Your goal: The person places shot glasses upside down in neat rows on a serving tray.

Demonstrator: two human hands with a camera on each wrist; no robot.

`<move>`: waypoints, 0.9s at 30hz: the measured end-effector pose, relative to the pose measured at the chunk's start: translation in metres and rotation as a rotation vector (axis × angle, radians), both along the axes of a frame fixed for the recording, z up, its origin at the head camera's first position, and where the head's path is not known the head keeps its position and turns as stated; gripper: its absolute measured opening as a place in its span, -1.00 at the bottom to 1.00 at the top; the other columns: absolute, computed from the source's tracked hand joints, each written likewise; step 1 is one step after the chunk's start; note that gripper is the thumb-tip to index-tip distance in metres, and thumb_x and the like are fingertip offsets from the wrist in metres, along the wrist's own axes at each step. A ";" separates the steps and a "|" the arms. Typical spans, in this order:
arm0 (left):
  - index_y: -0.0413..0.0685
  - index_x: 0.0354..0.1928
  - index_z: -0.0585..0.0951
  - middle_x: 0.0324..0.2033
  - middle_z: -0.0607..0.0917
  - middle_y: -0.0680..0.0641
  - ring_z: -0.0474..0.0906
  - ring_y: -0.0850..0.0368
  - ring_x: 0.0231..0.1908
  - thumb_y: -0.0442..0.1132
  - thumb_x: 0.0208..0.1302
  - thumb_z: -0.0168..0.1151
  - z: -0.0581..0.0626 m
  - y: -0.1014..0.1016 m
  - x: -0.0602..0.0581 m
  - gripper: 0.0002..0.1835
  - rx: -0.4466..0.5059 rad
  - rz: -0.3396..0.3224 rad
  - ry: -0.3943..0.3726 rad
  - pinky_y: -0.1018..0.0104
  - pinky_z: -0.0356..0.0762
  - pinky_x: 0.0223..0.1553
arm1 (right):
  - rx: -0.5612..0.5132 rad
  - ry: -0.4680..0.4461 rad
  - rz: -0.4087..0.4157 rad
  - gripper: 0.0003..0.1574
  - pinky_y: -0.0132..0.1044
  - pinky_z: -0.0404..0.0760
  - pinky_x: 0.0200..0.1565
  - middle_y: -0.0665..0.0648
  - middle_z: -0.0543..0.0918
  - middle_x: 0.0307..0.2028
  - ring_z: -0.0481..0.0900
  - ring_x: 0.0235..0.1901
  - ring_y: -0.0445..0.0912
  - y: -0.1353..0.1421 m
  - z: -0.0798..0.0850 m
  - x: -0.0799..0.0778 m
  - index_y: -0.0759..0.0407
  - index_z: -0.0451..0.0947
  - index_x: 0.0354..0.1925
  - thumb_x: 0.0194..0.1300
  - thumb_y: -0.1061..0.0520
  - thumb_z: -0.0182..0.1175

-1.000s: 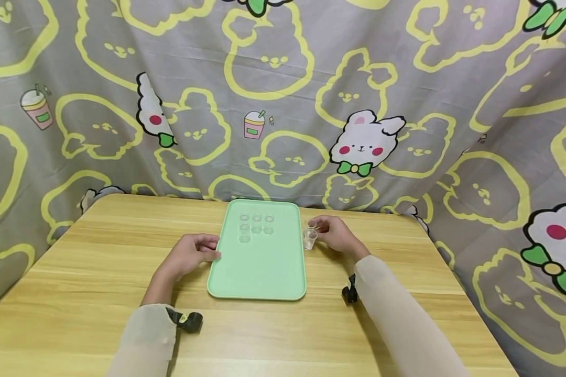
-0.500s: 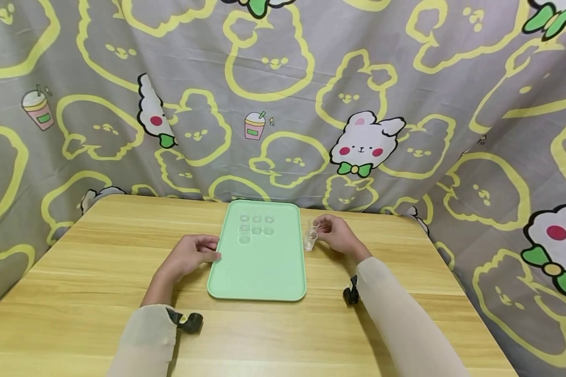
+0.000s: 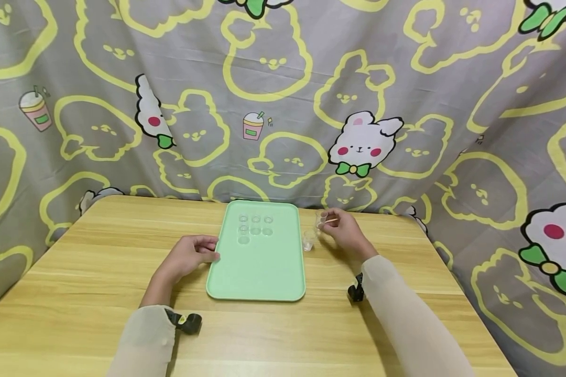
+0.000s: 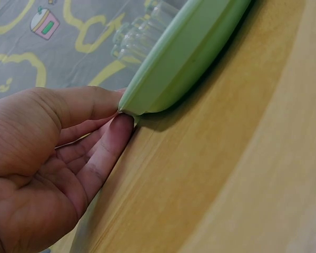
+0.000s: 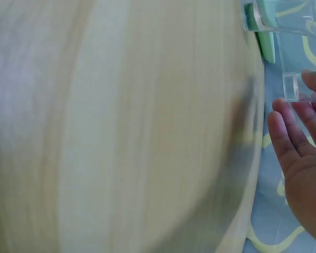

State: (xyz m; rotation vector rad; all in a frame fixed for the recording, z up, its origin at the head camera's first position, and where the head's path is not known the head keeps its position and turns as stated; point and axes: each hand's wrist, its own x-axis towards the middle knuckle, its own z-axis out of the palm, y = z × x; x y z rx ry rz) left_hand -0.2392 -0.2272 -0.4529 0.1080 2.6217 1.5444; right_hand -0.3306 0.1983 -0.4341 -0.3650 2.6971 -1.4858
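My left hand [image 3: 187,256] pinches the left rim of a pale green tray [image 3: 257,275] lying flat on the table. In the left wrist view the thumb and fingers meet at the tray's edge [image 4: 184,63]. Several small clear cups [image 3: 256,220] stand in rows at the tray's far end. Right of the tray, my right hand [image 3: 345,231] pinches a small clear cup [image 3: 320,218], which looks lifted off the table in the right wrist view. A second clear cup [image 3: 308,241] stands on the table close by the tray's right edge.
The wooden table [image 3: 254,335] ends at a grey curtain [image 3: 283,115] with yellow cartoon outlines. Each wrist wears a black camera; the left one [image 3: 188,323] hangs above the table.
My right hand has moved right and slightly away with its cup, parting it from the second cup, which stays by the tray. The left hand and tray keep their places.
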 end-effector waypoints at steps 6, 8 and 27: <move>-0.28 0.24 0.60 0.00 0.71 -0.19 0.64 0.02 -0.08 -0.25 0.27 0.47 -0.002 -0.001 -0.001 -0.47 -0.012 -0.005 0.011 0.30 0.61 -0.09 | -0.008 0.063 0.006 -0.61 -0.09 0.66 0.03 0.21 0.62 0.03 0.63 0.01 0.09 0.000 0.009 -0.001 0.26 0.52 0.15 0.43 0.16 0.30; -0.26 0.24 0.61 -0.01 0.71 -0.17 0.64 0.02 -0.08 -0.25 0.27 0.47 -0.002 -0.001 -0.001 -0.48 -0.014 -0.001 0.007 0.31 0.61 -0.10 | -0.002 0.097 0.005 -0.65 -0.07 0.64 0.05 0.22 0.63 -0.01 0.63 0.00 0.09 -0.002 0.013 -0.001 0.27 0.54 0.09 0.42 0.16 0.31; -0.26 0.23 0.61 -0.01 0.71 -0.15 0.63 0.03 -0.08 -0.24 0.28 0.46 -0.003 -0.002 -0.002 -0.49 -0.014 -0.006 0.011 0.27 0.61 -0.09 | 0.013 0.251 0.030 -0.60 0.02 0.61 0.13 0.31 0.63 0.02 0.64 0.00 0.15 -0.027 0.045 0.004 0.31 0.54 0.11 0.37 0.19 0.32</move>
